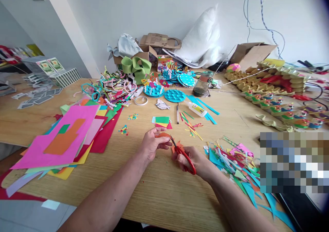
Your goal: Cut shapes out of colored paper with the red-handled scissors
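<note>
Between the fingers and thumb of my left hand is a small piece of orange paper. My right hand grips red-handled scissors, their dark blades pointing up and left at the orange paper's edge. Orange paper scraps lie just behind the blades. Beyond my hands rest small green, yellow and red paper pieces and a pen. Thin coloured strips are scattered near a white glue bottle. A fish cutout lies farther back.
Coloured sheets are stacked at left, below a heap of pipe cleaners. Blue discs and a jar stand at the back. Paper offcuts and egg cartons occupy the right, near a blurred-out patch.
</note>
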Action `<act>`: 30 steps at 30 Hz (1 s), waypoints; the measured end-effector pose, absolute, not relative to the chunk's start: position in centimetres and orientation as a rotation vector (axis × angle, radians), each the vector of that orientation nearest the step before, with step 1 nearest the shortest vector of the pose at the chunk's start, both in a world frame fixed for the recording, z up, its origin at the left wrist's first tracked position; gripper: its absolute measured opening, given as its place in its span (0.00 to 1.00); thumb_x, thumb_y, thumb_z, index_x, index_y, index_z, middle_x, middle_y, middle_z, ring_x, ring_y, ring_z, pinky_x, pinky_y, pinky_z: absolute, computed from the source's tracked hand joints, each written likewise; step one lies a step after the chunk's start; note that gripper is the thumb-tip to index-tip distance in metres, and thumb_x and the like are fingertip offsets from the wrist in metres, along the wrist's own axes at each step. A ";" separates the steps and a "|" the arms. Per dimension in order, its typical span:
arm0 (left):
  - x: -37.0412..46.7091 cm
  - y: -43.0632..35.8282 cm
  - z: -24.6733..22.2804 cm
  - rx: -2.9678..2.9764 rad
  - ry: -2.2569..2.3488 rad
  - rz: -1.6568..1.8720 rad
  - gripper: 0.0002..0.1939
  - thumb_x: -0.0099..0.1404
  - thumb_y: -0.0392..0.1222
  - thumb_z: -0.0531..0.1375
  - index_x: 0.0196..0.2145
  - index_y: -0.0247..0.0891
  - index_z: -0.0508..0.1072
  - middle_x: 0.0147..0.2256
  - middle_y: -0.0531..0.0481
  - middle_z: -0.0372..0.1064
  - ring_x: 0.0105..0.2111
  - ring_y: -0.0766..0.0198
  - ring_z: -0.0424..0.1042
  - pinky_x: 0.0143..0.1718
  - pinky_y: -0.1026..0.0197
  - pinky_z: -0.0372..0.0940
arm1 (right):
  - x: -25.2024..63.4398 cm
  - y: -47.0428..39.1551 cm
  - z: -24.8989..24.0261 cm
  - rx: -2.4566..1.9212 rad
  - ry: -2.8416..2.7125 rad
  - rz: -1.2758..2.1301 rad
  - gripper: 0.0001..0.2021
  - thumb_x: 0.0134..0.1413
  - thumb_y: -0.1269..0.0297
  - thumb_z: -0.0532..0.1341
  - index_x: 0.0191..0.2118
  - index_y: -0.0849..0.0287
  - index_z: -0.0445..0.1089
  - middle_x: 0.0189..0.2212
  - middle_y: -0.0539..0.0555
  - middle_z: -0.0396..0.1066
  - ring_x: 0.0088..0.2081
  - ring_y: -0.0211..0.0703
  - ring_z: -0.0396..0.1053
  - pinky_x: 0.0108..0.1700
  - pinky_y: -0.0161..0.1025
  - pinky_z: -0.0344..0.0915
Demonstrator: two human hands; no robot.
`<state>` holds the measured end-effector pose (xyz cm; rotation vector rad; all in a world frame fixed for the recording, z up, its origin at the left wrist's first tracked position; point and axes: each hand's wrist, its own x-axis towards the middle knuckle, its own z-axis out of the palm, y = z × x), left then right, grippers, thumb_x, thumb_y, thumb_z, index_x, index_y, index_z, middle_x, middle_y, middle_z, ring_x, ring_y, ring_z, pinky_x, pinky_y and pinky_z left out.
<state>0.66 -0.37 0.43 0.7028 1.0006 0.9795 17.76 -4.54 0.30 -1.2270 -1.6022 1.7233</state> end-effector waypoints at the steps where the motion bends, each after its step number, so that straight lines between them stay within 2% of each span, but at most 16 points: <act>1: 0.7 -0.4 0.4 0.698 0.996 0.977 0.24 0.45 0.30 0.65 0.41 0.34 0.65 0.27 0.49 0.72 0.23 0.61 0.75 0.20 0.66 0.65 | 17.7 -4.5 0.3 -1.222 -1.601 1.728 0.30 0.42 0.35 0.59 0.28 0.63 0.63 0.16 0.46 0.58 0.18 0.31 0.54 0.19 0.29 0.48; 8: 0.8 -0.5 0.6 0.694 1.001 0.986 0.23 0.45 0.30 0.65 0.40 0.34 0.65 0.28 0.50 0.71 0.25 0.57 0.76 0.19 0.66 0.66 | 17.5 -4.5 0.5 -1.263 -1.640 1.697 0.28 0.42 0.35 0.59 0.26 0.61 0.60 0.17 0.45 0.54 0.19 0.31 0.51 0.20 0.30 0.46; 30: 0.8 -0.5 0.2 0.717 0.977 0.948 0.24 0.45 0.30 0.65 0.41 0.34 0.65 0.27 0.52 0.70 0.24 0.60 0.75 0.21 0.65 0.66 | 17.6 -4.4 0.6 -1.276 -1.660 1.709 0.29 0.39 0.34 0.59 0.24 0.61 0.59 0.17 0.46 0.54 0.19 0.32 0.51 0.20 0.31 0.46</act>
